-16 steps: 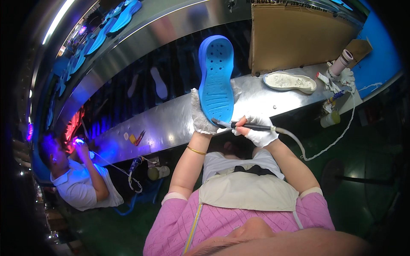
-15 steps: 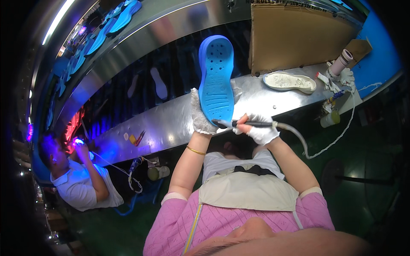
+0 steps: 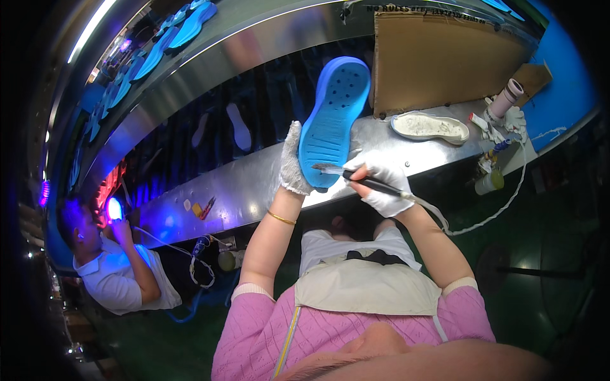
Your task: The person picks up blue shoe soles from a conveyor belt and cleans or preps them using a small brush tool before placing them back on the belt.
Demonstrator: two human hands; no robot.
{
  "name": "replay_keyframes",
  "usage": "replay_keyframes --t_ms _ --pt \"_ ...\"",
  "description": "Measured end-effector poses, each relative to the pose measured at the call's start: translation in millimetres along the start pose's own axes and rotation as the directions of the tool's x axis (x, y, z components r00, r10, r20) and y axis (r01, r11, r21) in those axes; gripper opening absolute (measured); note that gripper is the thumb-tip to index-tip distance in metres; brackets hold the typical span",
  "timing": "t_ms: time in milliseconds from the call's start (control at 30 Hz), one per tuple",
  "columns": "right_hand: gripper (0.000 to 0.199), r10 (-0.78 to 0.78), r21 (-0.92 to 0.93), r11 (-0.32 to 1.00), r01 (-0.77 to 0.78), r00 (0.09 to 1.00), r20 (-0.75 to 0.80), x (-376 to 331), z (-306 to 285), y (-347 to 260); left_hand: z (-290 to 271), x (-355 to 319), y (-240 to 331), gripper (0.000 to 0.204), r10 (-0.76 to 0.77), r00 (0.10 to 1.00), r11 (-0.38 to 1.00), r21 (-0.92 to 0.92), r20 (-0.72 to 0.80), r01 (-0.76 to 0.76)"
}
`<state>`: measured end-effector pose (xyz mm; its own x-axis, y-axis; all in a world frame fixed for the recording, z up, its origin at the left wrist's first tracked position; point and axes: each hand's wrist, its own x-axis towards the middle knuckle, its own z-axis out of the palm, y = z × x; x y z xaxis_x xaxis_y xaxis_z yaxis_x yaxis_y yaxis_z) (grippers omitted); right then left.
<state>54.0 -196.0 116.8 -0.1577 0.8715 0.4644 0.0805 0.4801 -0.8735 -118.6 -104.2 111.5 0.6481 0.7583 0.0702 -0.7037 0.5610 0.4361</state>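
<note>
A blue shoe sole (image 3: 330,127) with small holes at its far end and grooves across its middle is tilted up over the metal ledge. My left hand (image 3: 295,166), in a grey-white glove, is closed around its left edge near the heel. Between the fingers of my gloved right hand (image 3: 386,184) is a black-handled brush (image 3: 372,183) with a pale hose running from its rear end. The bristles lie on the heel part of the sole's inner face. My right thumb and a fingertip are bare.
At right on the ledge (image 3: 251,184) lies a white sole (image 3: 432,127), before a cardboard sheet (image 3: 445,63). Beyond it stand a pink tube (image 3: 507,98) and a small jar (image 3: 489,183). A co-worker (image 3: 124,267) sits at left. Blue soles (image 3: 149,60) line an upper shelf.
The sole has tipped with its far end to the right. The brush has moved from the heel's lower edge up onto its inner face, and its handle now slants more.
</note>
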Motion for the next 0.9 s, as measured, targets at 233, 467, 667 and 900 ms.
replay_keyframes --t_ms 233,467,667,900 --pt "0.015 0.010 -0.163 0.986 0.021 0.982 0.186 3.5 -5.2 18.5 -4.1 9.4 10.3 0.062 -0.106 0.992 0.992 0.058 -0.072 0.111" --pt "0.014 0.216 0.031 0.972 -0.232 0.941 0.262 16.6 -13.4 4.7 14.1 5.4 11.0 0.042 -0.173 0.940 0.900 0.342 -0.294 0.272" --pt "0.012 0.367 -0.276 0.917 -0.287 0.879 0.305 23.3 -22.8 -7.3 2.8 14.3 7.8 0.043 -0.316 0.894 0.799 0.420 -0.317 0.431" --pt "0.011 0.303 -0.231 0.941 -0.246 0.918 0.255 25.1 -40.8 -1.7 2.8 15.1 8.6 0.043 -0.422 0.853 0.694 0.496 -0.306 0.521"
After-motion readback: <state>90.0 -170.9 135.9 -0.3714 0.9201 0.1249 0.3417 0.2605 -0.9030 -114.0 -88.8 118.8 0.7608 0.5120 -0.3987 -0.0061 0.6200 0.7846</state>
